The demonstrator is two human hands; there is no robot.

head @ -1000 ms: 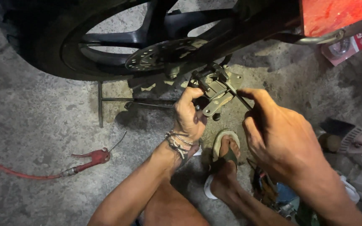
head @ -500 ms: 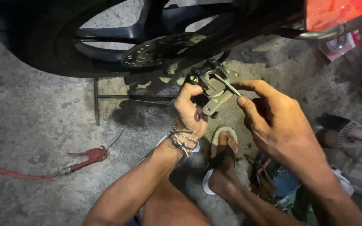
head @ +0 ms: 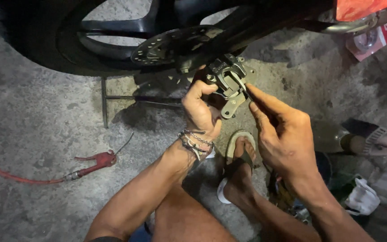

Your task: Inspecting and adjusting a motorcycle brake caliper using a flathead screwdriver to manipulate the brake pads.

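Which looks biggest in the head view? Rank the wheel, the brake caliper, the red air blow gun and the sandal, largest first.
1. Wheel, by far the largest.
2. Sandal and red air blow gun look alike; unsure.
3. Brake caliper, partly hidden by the left hand.

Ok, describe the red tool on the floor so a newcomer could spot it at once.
Start at the motorcycle wheel and look down to the concrete floor left of the left hand. The air blow gun lies there, the only red tool, trailing a red hose.
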